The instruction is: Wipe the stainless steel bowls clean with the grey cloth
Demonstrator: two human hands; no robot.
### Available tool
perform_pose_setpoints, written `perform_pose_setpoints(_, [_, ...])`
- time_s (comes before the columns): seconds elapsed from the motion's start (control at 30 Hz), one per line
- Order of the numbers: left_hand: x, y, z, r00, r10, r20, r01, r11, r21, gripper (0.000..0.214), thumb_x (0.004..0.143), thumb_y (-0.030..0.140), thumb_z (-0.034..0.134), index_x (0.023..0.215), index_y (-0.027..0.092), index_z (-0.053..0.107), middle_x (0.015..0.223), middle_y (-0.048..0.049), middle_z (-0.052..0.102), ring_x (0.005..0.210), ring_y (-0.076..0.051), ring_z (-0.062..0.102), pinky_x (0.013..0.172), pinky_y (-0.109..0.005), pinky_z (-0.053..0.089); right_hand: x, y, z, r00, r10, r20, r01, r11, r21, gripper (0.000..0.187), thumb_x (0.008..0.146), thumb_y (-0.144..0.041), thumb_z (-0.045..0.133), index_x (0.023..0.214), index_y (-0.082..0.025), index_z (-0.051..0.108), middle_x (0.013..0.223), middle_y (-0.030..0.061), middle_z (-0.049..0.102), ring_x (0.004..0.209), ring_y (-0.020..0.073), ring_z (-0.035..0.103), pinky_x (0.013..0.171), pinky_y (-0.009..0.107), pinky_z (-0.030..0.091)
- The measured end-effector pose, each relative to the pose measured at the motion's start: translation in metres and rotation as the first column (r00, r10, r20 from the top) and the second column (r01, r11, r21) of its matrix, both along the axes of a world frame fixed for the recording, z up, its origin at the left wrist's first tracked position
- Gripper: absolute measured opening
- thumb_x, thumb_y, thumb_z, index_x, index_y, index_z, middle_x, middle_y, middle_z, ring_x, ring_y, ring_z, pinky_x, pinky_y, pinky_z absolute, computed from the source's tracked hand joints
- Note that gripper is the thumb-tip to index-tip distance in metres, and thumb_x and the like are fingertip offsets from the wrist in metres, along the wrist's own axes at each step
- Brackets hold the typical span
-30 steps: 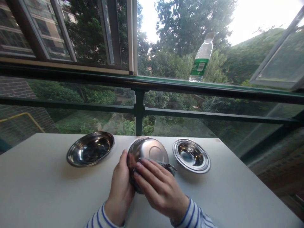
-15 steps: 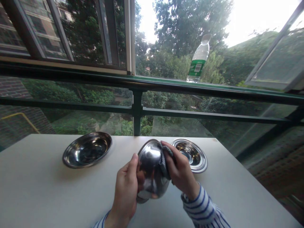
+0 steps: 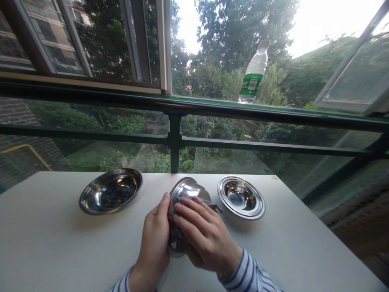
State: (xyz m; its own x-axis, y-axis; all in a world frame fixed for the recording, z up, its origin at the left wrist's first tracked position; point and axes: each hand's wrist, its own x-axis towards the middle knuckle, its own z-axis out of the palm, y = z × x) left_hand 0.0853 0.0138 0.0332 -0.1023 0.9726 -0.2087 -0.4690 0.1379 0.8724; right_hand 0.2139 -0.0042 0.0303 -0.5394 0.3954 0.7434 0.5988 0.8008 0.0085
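Note:
My left hand (image 3: 154, 233) grips a shiny metal bowl (image 3: 189, 188) by its left side, thumb up along the edge. The bowl is tilted over the table, its rounded outside facing me. Across that surface lies my right hand (image 3: 205, 233), its fingers pressing a dark patterned cloth (image 3: 215, 206) against the metal. Most of the cloth and the bowl's lower right part are hidden under the right hand.
On the white table (image 3: 54, 243), a wide metal bowl (image 3: 111, 191) sits at the left and smaller stacked-looking metal bowls (image 3: 241, 198) at the right. Behind runs a dark green railing (image 3: 206, 107). A plastic bottle (image 3: 252, 77) with a green label stands on the ledge.
My right hand has slid with the cloth from the bowl's right rim leftward and down over its outside. The bowl and left hand have shifted slightly left.

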Motion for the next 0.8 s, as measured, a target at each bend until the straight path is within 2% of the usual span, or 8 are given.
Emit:
perform_pose_setpoints(0.17, [-0.007,0.008,0.002,0.998,0.067,-0.006,-0.067,0.997,-0.028,0.031,0.069,0.042,0.067,0.057,0.016,0.055,0.050,0.0064,0.046,0.048,-0.008,0.042,0.044,-0.018,0.036,-0.009,-0.001,-0.003,0.995,0.022,0.100,-0.032,0.995,0.099,0.027,0.086,-0.015,0.046,0.106,-0.010,0.063,0.116,0.0078,0.064,0.118,0.0216,0.052,0.105,0.038,0.039])
perform_pose_setpoints(0.3, [-0.010,0.009,0.002,0.996,0.072,-0.060,-0.072,0.997,-0.001,0.036,0.069,0.045,0.066,0.054,0.017,0.050,0.047,0.0072,0.040,0.044,-0.007,0.037,0.041,-0.017,0.033,-0.007,0.000,-0.004,0.993,0.064,0.103,-0.078,0.987,0.139,0.025,0.086,-0.014,0.046,0.104,-0.011,0.063,0.115,0.0066,0.065,0.119,0.0193,0.051,0.105,0.035,0.039])
perform_pose_setpoints(0.37, [-0.007,0.005,0.001,0.993,0.038,-0.115,-0.036,0.999,0.023,0.038,0.070,0.047,0.065,0.053,0.017,0.048,0.047,0.0061,0.042,0.044,-0.007,0.038,0.040,-0.017,0.033,0.001,0.003,-0.003,0.997,0.073,0.022,-0.074,0.994,0.079,0.028,0.087,-0.017,0.045,0.110,-0.010,0.059,0.117,0.0104,0.063,0.122,0.0213,0.048,0.104,0.039,0.040])
perform_pose_setpoints(0.43, [-0.003,0.000,0.000,0.985,-0.014,-0.172,0.015,1.000,0.008,0.040,0.070,0.049,0.064,0.053,0.017,0.047,0.046,0.0053,0.043,0.041,-0.007,0.038,0.038,-0.018,0.032,0.012,0.007,-0.002,0.991,0.026,-0.134,-0.033,0.998,-0.050,0.033,0.087,-0.018,0.043,0.117,-0.011,0.054,0.121,0.0136,0.060,0.122,0.0232,0.048,0.102,0.044,0.041])
perform_pose_setpoints(0.53, [0.002,-0.008,0.002,0.974,-0.112,-0.198,0.106,0.994,-0.041,0.041,0.072,0.054,0.060,0.055,0.017,0.052,0.043,0.0038,0.045,0.036,-0.008,0.038,0.034,-0.019,0.030,0.027,0.014,-0.002,0.902,-0.157,-0.402,0.045,0.961,-0.274,0.030,0.088,-0.017,0.043,0.116,-0.016,0.054,0.116,0.0123,0.062,0.112,0.0214,0.056,0.094,0.041,0.048])
perform_pose_setpoints(0.6, [0.003,-0.011,0.004,0.970,-0.162,-0.181,0.154,0.986,-0.057,0.042,0.071,0.055,0.060,0.056,0.017,0.056,0.042,0.0019,0.047,0.035,-0.010,0.041,0.033,-0.020,0.032,0.031,0.017,-0.003,0.830,-0.272,-0.487,0.079,0.922,-0.379,0.026,0.089,-0.017,0.043,0.112,-0.017,0.057,0.108,0.0107,0.065,0.103,0.0200,0.061,0.088,0.036,0.052])
perform_pose_setpoints(0.67, [0.003,-0.013,0.006,0.966,-0.196,-0.166,0.187,0.980,-0.072,0.042,0.070,0.056,0.061,0.058,0.016,0.059,0.042,0.0001,0.050,0.034,-0.012,0.043,0.031,-0.022,0.033,0.030,0.016,-0.002,0.811,-0.305,-0.499,0.097,0.912,-0.399,0.026,0.089,-0.018,0.043,0.111,-0.017,0.058,0.107,0.0105,0.066,0.102,0.0203,0.062,0.087,0.036,0.052])
perform_pose_setpoints(0.8, [0.004,-0.013,0.008,0.967,-0.212,-0.143,0.203,0.976,-0.074,0.039,0.069,0.054,0.063,0.059,0.016,0.060,0.045,-0.0003,0.053,0.036,-0.011,0.045,0.034,-0.022,0.038,0.021,0.007,0.002,0.917,-0.178,-0.357,0.080,0.959,-0.273,0.032,0.086,-0.014,0.043,0.116,-0.016,0.054,0.119,0.0129,0.060,0.115,0.0232,0.053,0.097,0.043,0.045])
